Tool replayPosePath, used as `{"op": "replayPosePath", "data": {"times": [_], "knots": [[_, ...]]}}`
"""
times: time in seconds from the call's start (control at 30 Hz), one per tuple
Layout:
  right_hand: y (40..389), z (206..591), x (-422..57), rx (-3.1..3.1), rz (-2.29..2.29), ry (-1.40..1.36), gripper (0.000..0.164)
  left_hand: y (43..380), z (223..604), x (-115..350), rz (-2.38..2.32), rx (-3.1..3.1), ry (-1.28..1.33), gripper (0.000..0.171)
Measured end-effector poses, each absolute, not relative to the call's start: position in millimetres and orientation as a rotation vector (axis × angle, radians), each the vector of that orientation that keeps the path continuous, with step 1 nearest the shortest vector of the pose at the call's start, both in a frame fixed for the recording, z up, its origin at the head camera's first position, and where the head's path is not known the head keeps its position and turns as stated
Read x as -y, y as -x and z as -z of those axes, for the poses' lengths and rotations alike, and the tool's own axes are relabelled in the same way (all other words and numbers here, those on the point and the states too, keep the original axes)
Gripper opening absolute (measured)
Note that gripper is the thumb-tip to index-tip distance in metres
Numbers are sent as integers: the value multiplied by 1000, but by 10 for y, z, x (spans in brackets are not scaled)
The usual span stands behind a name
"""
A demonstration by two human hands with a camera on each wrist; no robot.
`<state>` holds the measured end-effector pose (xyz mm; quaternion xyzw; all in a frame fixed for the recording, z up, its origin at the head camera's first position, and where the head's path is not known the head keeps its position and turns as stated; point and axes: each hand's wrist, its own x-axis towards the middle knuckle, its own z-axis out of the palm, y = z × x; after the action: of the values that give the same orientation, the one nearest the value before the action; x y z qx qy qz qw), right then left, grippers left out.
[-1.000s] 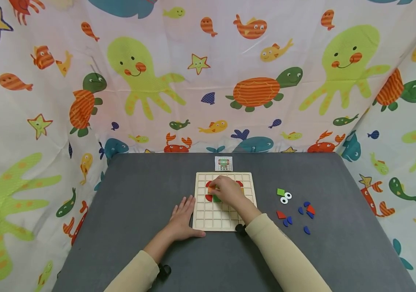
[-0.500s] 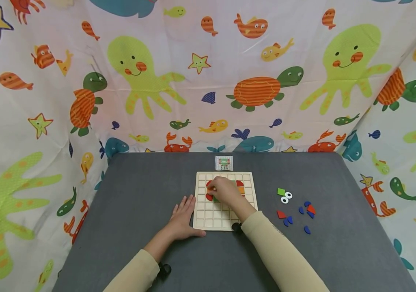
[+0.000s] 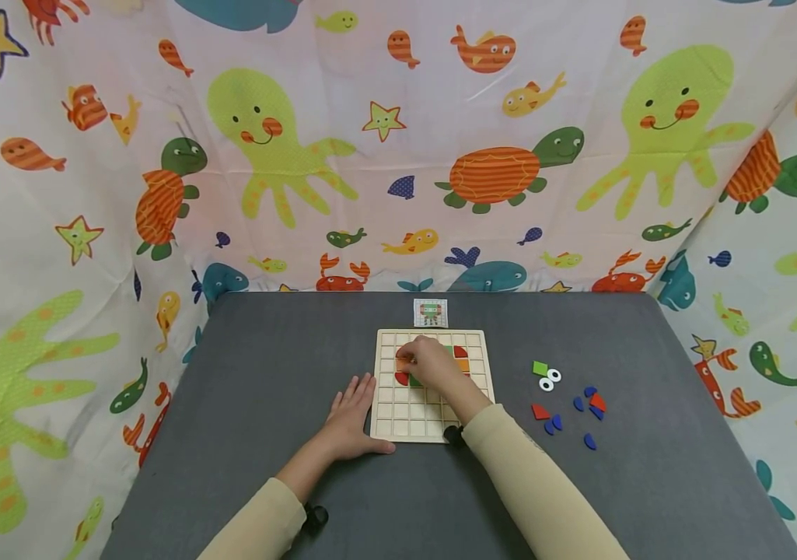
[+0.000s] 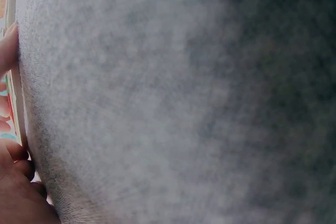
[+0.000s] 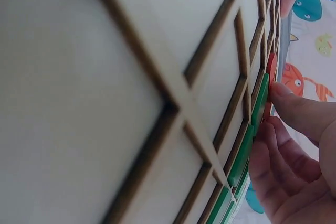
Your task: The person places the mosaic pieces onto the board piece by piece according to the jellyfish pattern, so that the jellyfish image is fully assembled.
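Note:
A pale wooden grid board (image 3: 408,420) lies on the grey table. My left hand (image 3: 349,428) rests flat at its left edge, fingers spread and thumb along the front corner. Over the upper left of the grid, my right hand (image 3: 436,365) has thumb and fingers curled together at an orange piece (image 3: 401,364), largely covered by the fingertips. A red piece (image 3: 401,379) sits just below it, and another red piece (image 3: 460,351) lies to the right above an orange one. In the right wrist view, green pieces (image 5: 242,156) sit in the grid cells beside the fingertips.
A small pattern card (image 3: 430,313) lies behind the board. To the right are a light green square (image 3: 540,367), white rings (image 3: 546,384), red pieces (image 3: 540,412) and several blue half-round pieces (image 3: 590,441). A printed curtain hangs around the table.
My right hand and forearm shifted slightly to the left between the first and second frames, with the fingers staying at the same spot. My left hand has not moved.

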<state>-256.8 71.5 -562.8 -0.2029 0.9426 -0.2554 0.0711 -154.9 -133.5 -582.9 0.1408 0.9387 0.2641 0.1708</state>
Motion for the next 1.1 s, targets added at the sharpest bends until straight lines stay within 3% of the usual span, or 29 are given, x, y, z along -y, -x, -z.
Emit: {"op": "replayPosePath", "data": {"times": [0.37, 0.73, 1.1], "knots": [[2552, 5571, -699, -2818, 797, 582, 9, 1541, 5837, 1324, -763, -2664, -398, 129], [2488, 5438, -849, -2803, 928, 551, 23, 1548, 5850, 1330, -740, -2673, -396, 130], [2299, 5191, -1109, -2904, 935, 497, 26, 1556, 5843, 1322, -741, -2670, -395, 130]]}}
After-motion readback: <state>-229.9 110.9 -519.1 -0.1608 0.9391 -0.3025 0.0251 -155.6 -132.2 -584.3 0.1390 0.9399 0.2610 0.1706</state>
